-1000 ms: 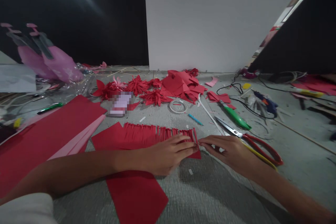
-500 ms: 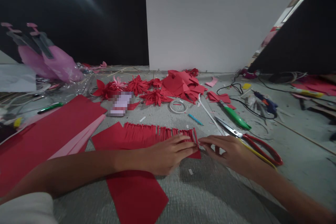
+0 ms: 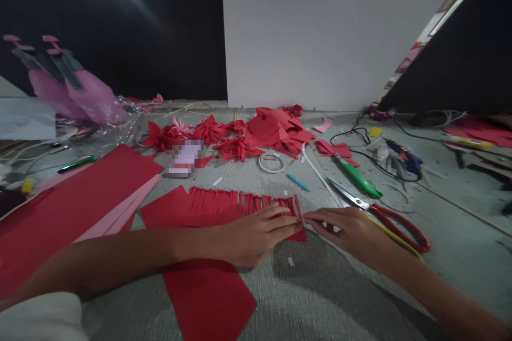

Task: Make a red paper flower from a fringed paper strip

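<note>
A strip of red paper (image 3: 224,200) lies flat on the floor, its far edge cut into a long row of narrow fringes. Across its right part rests my left hand (image 3: 264,232), palm down and fingers stretched out, pressing on the paper; its thumb is hidden. My right hand (image 3: 346,229) is at the strip's right end, fingertips drawn together in a pinch beside the last fringe. Whether paper is caught between those fingertips cannot be made out. Under my left forearm another plain red sheet (image 3: 210,298) sticks out towards me.
Scissors (image 3: 360,203) with red and yellow handles lie beyond my right hand, near a green-handled cutter (image 3: 360,178). Farther back are a tape roll (image 3: 272,162), cut red pieces (image 3: 276,128) and a glue gun (image 3: 404,157) with its cable. Large red sheets (image 3: 80,197) lie left.
My right hand's fingers have drawn slightly closer together, narrowing the gap under them. My left hand and the fringed paper have stayed in place.
</note>
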The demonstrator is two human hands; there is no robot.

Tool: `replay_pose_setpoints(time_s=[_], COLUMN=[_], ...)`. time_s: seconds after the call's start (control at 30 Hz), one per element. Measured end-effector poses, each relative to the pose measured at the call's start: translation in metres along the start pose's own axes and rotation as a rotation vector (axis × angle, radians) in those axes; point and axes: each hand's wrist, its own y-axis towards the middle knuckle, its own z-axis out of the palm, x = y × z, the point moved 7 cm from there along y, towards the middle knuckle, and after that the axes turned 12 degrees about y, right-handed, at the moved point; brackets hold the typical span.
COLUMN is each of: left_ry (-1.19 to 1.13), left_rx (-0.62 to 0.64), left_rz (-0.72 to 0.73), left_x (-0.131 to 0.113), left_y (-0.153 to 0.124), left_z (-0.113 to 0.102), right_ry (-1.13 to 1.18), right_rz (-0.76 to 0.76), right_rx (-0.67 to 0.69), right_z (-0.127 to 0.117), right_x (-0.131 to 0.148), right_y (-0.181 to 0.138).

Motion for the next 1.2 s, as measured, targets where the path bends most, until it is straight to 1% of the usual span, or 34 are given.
replay_pose_setpoints(time_s=[0.23,0.43,0.83,1.03,1.2], left_ry=[0.009,-0.004,-0.01,-0.018,-0.027], left_rx=[0.01,0.023,0.019,0.018,0.016], left_rz=[0.01,-0.009,-0.018,-0.02,-0.019], left_x=[0.0005,0.0017,0.0019,0.0018,0.0015], left_y=[-0.0017,-0.0016,-0.001,-0.0012,0.0], left_z=[0.0006,0.0018,0.0015,0.0019,0.0014], right_ry=[0.033,0.002,0.001,0.042,0.088], right_rz=[0.067,0.145,0.109,0.112,0.106], right_rx=[0.047,0.035,0.033,0.068,0.063], right_z=[0.0052,0.0036,0.0009,0.002,0.0006], right_x=[-0.0031,-0.0089,-0.0042,-0.0084,-0.0066], right_y=[-0.0006,-0.002,0.0015,0.0,0.0021])
